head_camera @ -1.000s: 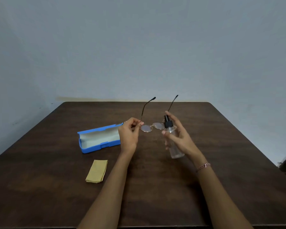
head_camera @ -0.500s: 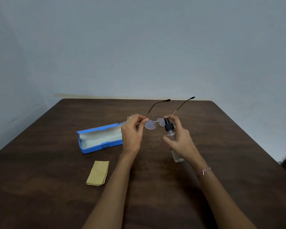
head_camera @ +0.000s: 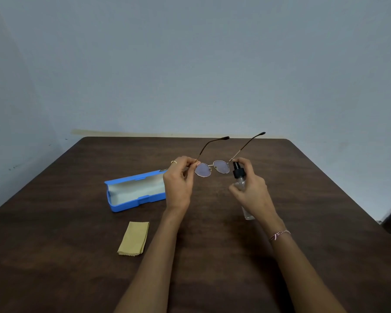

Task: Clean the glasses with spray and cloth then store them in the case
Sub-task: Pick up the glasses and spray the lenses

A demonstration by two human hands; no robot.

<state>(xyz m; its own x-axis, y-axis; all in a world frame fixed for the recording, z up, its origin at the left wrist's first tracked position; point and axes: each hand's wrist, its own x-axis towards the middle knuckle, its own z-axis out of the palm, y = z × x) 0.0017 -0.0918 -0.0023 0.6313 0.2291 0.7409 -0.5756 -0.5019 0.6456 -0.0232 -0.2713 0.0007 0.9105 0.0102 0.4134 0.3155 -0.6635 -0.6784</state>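
— Holding the glasses [head_camera: 221, 167]: by which fingers [head_camera: 191, 163] is it done?
— Pinched at a hinge by those of the left hand [head_camera: 178, 187], above the desk [head_camera: 77, 222]; the spray [head_camera: 237, 173] is gripped by the right hand [head_camera: 254, 192], beside them.

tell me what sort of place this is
Probably a plain indoor room: a dark wooden table against a bare grey-blue wall, with an open blue glasses case and folded yellow cloth on it.

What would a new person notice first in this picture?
The glasses, temples unfolded, held above the dark table: the left hand pinches one hinge, and the right hand grips a spray bottle beside the other lens. To their left lie an open blue case and, nearer, a folded yellow cloth.
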